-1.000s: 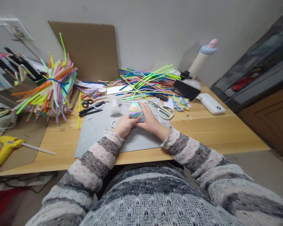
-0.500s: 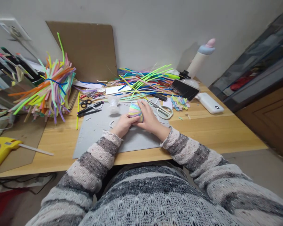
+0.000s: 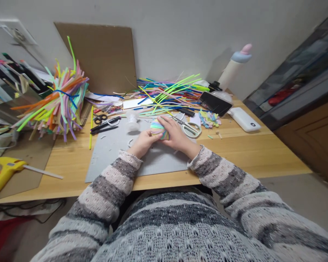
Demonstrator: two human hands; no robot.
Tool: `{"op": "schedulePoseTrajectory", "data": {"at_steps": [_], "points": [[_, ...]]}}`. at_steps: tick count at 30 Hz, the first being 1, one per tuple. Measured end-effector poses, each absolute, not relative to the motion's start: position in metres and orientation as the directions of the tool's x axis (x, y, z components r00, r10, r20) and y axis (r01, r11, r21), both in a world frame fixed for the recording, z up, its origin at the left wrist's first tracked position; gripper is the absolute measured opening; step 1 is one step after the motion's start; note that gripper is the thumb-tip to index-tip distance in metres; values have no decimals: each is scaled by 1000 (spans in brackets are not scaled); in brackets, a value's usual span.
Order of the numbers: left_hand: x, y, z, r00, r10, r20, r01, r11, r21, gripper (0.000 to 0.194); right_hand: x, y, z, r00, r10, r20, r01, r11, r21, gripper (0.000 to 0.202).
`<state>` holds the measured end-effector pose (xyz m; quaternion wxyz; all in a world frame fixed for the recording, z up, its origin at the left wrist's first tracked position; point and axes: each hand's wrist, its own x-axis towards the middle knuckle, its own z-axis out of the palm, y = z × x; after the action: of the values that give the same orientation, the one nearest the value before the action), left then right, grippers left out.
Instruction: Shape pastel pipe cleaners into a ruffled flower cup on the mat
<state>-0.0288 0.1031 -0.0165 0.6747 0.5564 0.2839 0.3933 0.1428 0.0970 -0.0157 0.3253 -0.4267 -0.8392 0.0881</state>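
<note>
Item 1: pastel-striped ball (image 3: 156,126), qty 1. Loc.: between both hands, over grey mat (image 3: 104,168), front-centre of wooden desk (image 3: 235,153). Surface mostly covered; whether it touches mat: can't tell.

Item 2: L hand (image 3: 142,143). Pinching ball's near L side, thumb laid along lower front; other fingers curled under, mostly hidden. Prob. steadies from below.

Item 3: R hand (image 3: 177,135). Cupped over ball's top & R side, fingers together, not spread. Prob. caps the round shape so it can't roll; w/ L hand makes a two-sided grip.

Item 4: spool of clear line (image 3: 132,122), upright, far edge of mat, just beyond L hand; prob. stood on end vs. rolling.

Item 5: white-handled scissors (image 3: 191,130), R of R hand, handles toward wearer, prob. for quick pickup.

Item 6: pastel clump (image 3: 209,119), R of scissors, on desk; make unclear.

Item 7: loose pipe cleaners (image 3: 166,91), heaped at back, prob. to keep mat free.

Item 8: pipe cleaner bundle (image 3: 62,98), far L, tied w/ blue strand, prob. to stop scatter.

Item 9: yellow glue gun (image 3: 9,170), front L, on cardboard, prob. protecting desk; glue stick (image 3: 43,171) sticking out R end.

Item 10: phone (image 3: 215,104), back R, propped at tilt, screen dark.
</note>
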Motion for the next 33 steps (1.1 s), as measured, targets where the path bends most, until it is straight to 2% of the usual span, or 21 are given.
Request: {"op": "schedulePoseTrajectory", "data": {"at_steps": [5, 9, 15, 21, 23, 26, 28, 33], "points": [[-25, 102, -18, 482, 875, 36, -203, 72, 977, 37, 136, 94, -20, -355, 813, 462, 679, 564, -469, 89], [-24, 102, -23, 456, 890, 8, -197, 93, 976, 37, 132, 93, -21, -373, 783, 498, 611, 612, -503, 84], [-30, 106, -27, 519, 855, -23, -186, 139, 973, 38, 138, 96, -17, -411, 761, 501, 616, 637, -462, 78], [-33, 107, -29, 504, 862, -52, -211, 182, 960, 34, 143, 92, -9, -462, 786, 411, 732, 599, -324, 73], [-30, 106, -29, 497, 866, -63, -233, 203, 951, 36, 140, 90, -11, -411, 818, 402, 767, 549, -332, 83], [-27, 103, -25, 503, 861, -77, -259, 235, 937, 38, 136, 92, -15, -351, 836, 421, 752, 520, -405, 95], [-26, 102, -22, 507, 858, -86, -270, 253, 929, 41, 136, 94, -18, -375, 815, 442, 710, 559, -428, 92], [-28, 101, -21, 501, 860, -101, -271, 267, 925, 45, 138, 96, -20, -449, 760, 470, 669, 635, -386, 84]]}}
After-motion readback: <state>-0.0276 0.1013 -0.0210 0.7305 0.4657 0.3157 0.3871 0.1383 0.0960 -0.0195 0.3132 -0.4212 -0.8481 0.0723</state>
